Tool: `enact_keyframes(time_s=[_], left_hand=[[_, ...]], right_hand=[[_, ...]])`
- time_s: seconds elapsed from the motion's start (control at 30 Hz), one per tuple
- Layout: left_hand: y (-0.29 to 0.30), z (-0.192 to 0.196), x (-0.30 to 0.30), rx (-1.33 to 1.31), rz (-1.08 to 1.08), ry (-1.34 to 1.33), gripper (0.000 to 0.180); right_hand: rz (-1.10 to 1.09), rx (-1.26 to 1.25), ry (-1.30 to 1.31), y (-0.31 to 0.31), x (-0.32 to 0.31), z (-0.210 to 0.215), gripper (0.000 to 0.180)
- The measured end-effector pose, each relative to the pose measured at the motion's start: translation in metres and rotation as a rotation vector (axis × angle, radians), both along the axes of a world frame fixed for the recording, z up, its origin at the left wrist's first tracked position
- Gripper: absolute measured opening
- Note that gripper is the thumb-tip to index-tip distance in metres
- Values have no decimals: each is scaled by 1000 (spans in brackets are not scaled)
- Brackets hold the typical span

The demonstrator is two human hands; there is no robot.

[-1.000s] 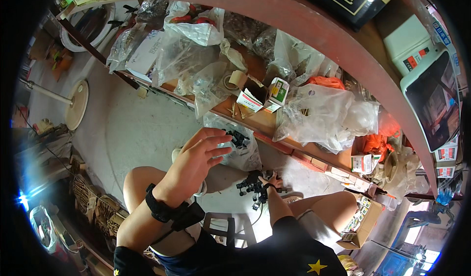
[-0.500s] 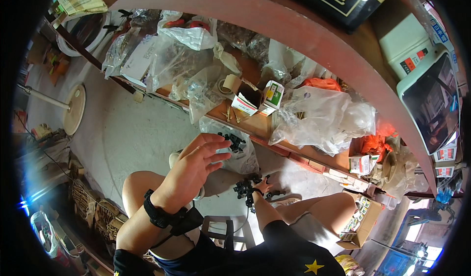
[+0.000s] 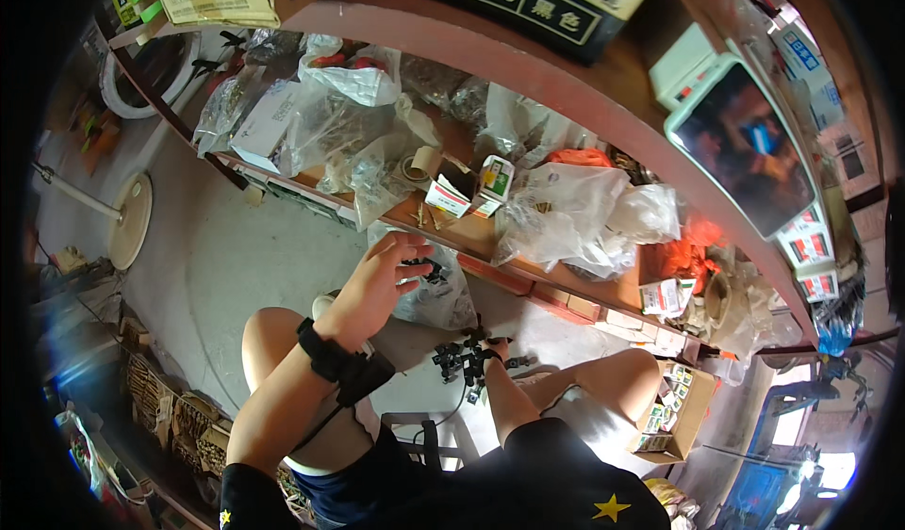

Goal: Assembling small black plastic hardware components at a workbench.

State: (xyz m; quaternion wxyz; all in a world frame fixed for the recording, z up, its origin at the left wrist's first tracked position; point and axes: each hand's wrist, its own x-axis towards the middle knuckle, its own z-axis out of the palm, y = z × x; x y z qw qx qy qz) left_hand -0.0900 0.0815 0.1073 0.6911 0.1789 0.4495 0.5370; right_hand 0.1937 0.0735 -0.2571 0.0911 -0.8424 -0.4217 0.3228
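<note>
My left hand (image 3: 375, 280) reaches forward over the floor, its fingers slightly bent and spread apart, with nothing visible in them. Just beyond and partly behind it lies a clear plastic bag (image 3: 443, 299) with small black parts (image 3: 429, 271) in it. A black strap with a black box (image 3: 353, 370) sits on my left wrist. My right hand (image 3: 499, 347) is low between my knees, beside a cluster of small black parts (image 3: 462, 362). These parts and the black wrist strap hide most of its fingers, so whether it grips them is unclear.
A reddish bench shelf (image 3: 471, 243) runs across the front, carrying plastic bags (image 3: 561, 205) and a small open carton (image 3: 451, 195). Above it, a phone-like screen (image 3: 745, 144) leans at the right. A cardboard box (image 3: 698, 412) of small packets stands beside my right knee.
The view has shifted, with the shelf and screen now further left. My left hand's fingers have bent a little more beside the bag. My right hand stays by the black parts.
</note>
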Motion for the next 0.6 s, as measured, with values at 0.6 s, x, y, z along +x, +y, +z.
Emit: enact_keyframes(time_s=[0.6], left_hand=[[-4, -55, 49, -40, -295, 89, 29]], right_hand=[[155, 510, 545, 48, -12, 181, 28]])
